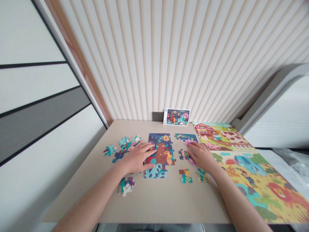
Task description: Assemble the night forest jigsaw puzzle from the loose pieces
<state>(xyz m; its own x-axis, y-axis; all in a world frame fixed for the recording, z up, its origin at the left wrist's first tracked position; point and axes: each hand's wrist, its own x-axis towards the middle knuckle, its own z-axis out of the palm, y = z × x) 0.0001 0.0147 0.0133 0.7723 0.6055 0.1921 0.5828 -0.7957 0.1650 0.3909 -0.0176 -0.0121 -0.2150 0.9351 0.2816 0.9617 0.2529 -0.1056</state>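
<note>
On the table (164,206), nearest, a rabbit piece (126,186) is laid at the left; a flower piece (185,176) and a leaf piece (202,177) are laid at the right, before the safari puzzle (263,183). The bear puzzle (162,151), partly assembled, is placed in the middle. Its left part is covered by the left hand (138,158), with fingers loosely spread. Purple pieces (191,161) are touched by the right hand (201,156), palm down; whether one is gripped cannot be told. Clear plastic (294,162) is seen at the right edge; its contents cannot be distinguished. Loose pieces (126,145) are heaped at the left. Farther, the farm puzzle (223,137) is laid, and a card (177,117) is leaned against the wall (159,58).
</note>
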